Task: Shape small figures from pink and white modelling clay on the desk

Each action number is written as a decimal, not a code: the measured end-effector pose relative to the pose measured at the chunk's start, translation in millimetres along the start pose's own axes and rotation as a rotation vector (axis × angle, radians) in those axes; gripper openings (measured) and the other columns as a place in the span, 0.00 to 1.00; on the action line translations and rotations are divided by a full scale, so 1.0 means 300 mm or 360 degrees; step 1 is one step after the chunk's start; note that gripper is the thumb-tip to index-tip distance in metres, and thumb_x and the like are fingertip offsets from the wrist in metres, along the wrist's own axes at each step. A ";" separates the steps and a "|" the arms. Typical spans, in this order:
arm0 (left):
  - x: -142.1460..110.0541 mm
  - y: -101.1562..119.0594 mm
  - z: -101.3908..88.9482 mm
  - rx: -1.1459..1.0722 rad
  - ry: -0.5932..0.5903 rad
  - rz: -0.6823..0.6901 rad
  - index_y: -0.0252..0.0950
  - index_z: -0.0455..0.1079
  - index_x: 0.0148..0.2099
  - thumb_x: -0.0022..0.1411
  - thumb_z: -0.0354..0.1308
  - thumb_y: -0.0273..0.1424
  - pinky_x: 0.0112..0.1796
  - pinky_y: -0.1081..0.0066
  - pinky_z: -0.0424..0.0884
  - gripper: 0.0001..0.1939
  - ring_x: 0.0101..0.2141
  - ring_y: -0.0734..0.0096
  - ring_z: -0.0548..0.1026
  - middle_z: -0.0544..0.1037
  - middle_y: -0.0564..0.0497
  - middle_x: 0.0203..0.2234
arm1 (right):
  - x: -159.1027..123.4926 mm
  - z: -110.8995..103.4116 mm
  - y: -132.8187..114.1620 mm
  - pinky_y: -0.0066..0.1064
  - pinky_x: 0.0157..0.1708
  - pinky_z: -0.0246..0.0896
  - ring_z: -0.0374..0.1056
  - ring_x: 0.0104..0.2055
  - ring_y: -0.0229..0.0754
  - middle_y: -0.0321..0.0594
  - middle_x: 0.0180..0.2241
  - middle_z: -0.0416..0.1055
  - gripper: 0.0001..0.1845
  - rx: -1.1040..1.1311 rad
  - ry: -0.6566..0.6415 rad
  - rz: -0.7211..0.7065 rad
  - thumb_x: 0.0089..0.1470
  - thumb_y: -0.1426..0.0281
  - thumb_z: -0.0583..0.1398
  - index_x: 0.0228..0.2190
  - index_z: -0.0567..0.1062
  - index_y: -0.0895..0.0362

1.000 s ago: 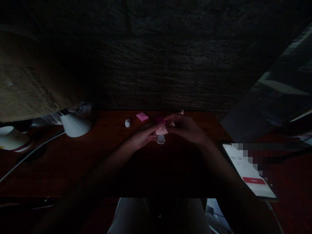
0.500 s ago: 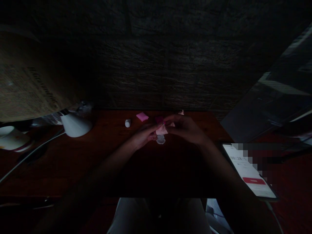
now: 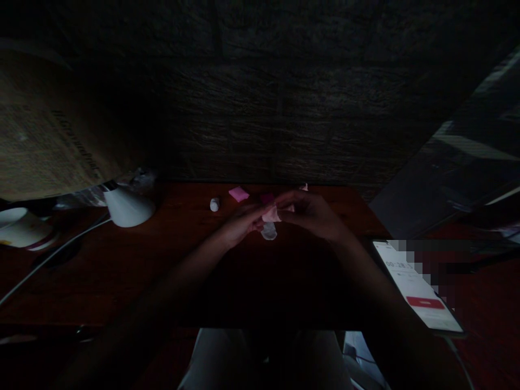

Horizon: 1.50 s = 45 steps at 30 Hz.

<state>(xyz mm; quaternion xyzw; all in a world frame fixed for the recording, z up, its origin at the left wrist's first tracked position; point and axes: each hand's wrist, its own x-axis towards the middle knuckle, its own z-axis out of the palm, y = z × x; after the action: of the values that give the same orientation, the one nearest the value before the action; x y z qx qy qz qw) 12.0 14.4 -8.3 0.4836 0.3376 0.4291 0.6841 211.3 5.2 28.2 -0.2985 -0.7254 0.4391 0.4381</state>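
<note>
Over the dim table, my left hand [image 3: 242,226] and my right hand [image 3: 311,212] meet around a small pale pink piece [image 3: 270,214], thin and soft-looking, perhaps paper or cloth. Fingers of both hands pinch it. Just below it lies a whitish, translucent scrap [image 3: 268,231]. Behind the fingertips a dark magenta piece [image 3: 267,198] shows partly. A bright pink folded piece [image 3: 239,194] and a small white roll-like object [image 3: 214,204] rest left of the hands. Another pale pink tip [image 3: 304,187] sticks out behind my right hand.
A phone [image 3: 418,287] with a running timer lies at the table's right edge. On the left are a white cone-shaped object [image 3: 128,207] with a cable, a paper cup [image 3: 24,228] and a large brown paper bag [image 3: 44,130]. A rough wall [image 3: 252,108] stands behind the table.
The fingers shift slightly around the pale pink piece, and the magenta bit seen at the right fingertips is now covered. The view moves a little; the other things stay put.
</note>
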 end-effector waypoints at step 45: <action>-0.005 -0.011 0.031 0.0276 0.0136 0.0354 0.33 0.74 0.41 0.57 0.65 0.50 0.25 0.75 0.72 0.23 0.21 0.74 0.77 0.78 0.52 0.24 | 0.002 0.073 0.020 0.35 0.39 0.69 0.75 0.36 0.42 0.40 0.35 0.79 0.05 -0.0572 0.0362 -0.0153 0.51 0.72 0.63 0.33 0.76 0.54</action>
<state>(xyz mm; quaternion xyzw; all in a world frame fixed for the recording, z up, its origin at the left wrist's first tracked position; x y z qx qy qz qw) 20.4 9.1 -8.5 0.5566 0.3464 0.4917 0.5730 191.6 0.0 17.8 -0.3846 -0.7513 0.2447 0.4773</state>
